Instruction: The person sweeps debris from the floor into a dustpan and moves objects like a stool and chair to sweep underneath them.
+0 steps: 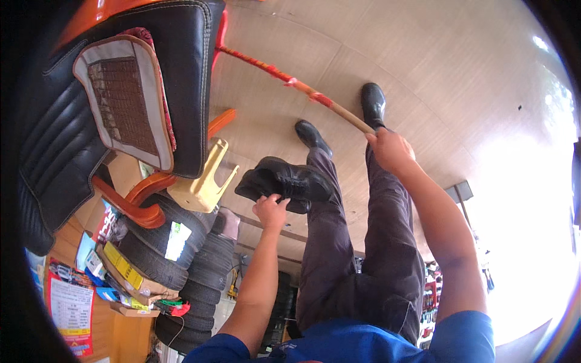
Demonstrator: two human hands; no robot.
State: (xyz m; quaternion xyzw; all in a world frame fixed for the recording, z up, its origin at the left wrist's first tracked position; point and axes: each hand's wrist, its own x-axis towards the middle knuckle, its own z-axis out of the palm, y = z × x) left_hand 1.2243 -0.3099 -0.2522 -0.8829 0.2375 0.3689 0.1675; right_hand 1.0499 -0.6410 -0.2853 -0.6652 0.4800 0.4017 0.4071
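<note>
A pair of black lace-up shoes (290, 181) hangs from my left hand (271, 211), which pinches them by their near edge above the floor. My right hand (390, 149) grips the end of a long wooden handle (340, 109), partly wrapped in red and orange. The handle slants away to a red part (221, 38) at its far end, mostly hidden by the black padded chair (188, 100), so I cannot tell what tool it is. My own feet, in dark shoes, stand on the floor below.
On the chair seat lies a woven cushion (125, 100) with a pale border. Beside the chair is a yellow plastic stool (199, 186). Stacked tires (204, 272) stand behind it. A wooden desk (129, 333) with boxes and papers is at lower left. Pale tiled floor (431, 54) extends ahead.
</note>
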